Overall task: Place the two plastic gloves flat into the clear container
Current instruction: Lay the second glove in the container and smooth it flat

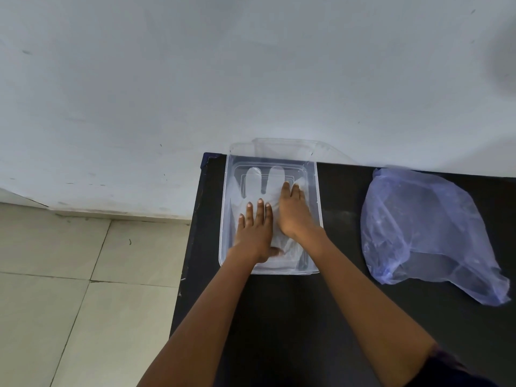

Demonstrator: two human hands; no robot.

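Observation:
A clear rectangular container (317,191) stands on a black table near its far left corner. Translucent plastic gloves (255,182) lie spread on its floor, fingers pointing away from me; I cannot separate one glove from the other. My left hand (255,230) rests palm down on the near left part of the gloves, fingers spread. My right hand (293,210) lies flat on their right side, fingers straight and close together. Neither hand grips anything. The gloves' cuffs show crumpled near the front wall.
The black table (349,317) ends at the left just beside the container, with tiled floor (83,303) below. A crumpled bluish plastic bag (424,227) lies to the right. The container's clear lid (284,148) leans on the white wall behind.

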